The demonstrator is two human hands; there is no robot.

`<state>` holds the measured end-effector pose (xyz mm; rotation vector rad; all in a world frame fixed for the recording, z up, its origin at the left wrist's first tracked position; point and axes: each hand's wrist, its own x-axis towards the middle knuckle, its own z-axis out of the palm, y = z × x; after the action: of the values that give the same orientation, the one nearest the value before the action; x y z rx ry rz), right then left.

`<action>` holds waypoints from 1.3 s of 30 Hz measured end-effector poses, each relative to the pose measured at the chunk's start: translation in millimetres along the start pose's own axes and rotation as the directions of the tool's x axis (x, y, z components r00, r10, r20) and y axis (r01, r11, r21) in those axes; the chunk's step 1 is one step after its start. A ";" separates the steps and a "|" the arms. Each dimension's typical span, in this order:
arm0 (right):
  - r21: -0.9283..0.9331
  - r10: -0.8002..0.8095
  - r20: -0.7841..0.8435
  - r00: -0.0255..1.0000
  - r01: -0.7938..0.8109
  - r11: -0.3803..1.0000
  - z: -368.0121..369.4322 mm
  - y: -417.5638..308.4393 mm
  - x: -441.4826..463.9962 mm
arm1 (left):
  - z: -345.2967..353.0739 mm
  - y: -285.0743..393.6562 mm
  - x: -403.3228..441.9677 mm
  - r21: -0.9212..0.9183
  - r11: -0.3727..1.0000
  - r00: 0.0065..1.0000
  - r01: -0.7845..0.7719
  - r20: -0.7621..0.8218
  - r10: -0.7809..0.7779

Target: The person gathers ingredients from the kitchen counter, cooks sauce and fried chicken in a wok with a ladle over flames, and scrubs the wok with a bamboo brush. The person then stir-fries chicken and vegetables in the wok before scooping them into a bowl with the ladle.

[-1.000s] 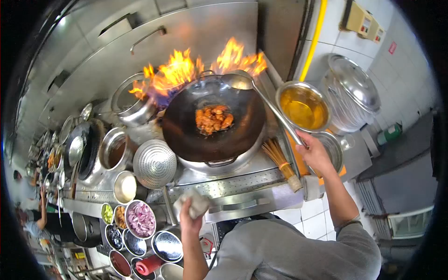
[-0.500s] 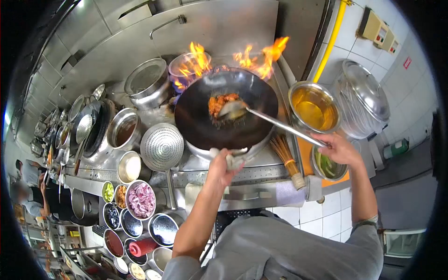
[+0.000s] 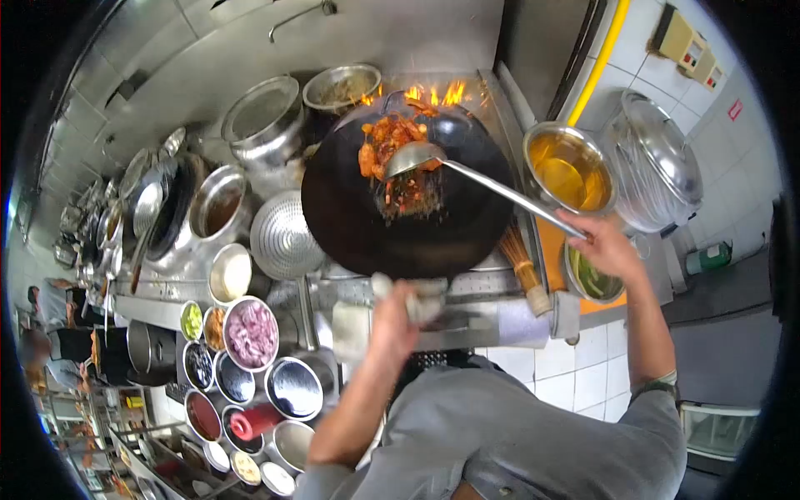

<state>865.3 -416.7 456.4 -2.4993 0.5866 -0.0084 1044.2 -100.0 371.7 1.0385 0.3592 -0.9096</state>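
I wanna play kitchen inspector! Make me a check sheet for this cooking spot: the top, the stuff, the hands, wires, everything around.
Surface: metal stove top, crowded with pots.
Job's things: wok holding reddish-orange food; ladle with its bowl at the food; flames behind the wok.
Clutter: skimmer left of the wok; brush and yellow liquid right; red bottle among bowls.
Hands: left hand holds a cloth by the wok's near rim; right hand grips the ladle.
Cables: nothing seen clearly.
Surroundings: yellow pipe on the wall; other people far left.
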 end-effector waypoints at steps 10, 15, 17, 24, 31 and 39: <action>-0.294 -0.052 -0.028 0.998 0.042 0.955 6.6 -46.4 14.4 | 6.8 16.6 73.5 -0.032 0.999 0.979 0.039 0.204 -0.032; -0.252 -0.056 -0.133 0.990 0.021 0.967 -0.2 -57.8 -13.0 | -36.1 -27.2 5.8 -0.031 0.999 0.979 -0.018 0.201 0.024; -0.102 0.040 0.008 0.999 -0.039 0.994 -15.0 -50.2 -29.2 | -18.3 3.0 -3.6 -0.019 0.999 0.986 0.034 0.165 -0.031; -0.416 0.080 -0.049 0.996 -0.093 0.905 -2.8 -71.0 -7.7 | 5.1 30.9 72.9 -0.009 1.000 0.978 0.030 0.205 -0.027; 0.513 0.185 0.152 0.971 -0.237 0.825 -9.7 -51.7 -44.6 | 22.1 9.0 -34.0 -0.142 0.990 0.998 -0.001 0.063 0.010; 0.707 0.046 0.281 0.959 -0.239 0.666 -57.7 -49.5 -6.7 | 61.4 -12.8 -35.8 -0.215 0.952 0.957 -0.220 0.143 0.253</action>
<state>871.9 -407.6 531.9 -1.6180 0.5360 0.0996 1003.6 -138.2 417.6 0.7955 0.1724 -0.7227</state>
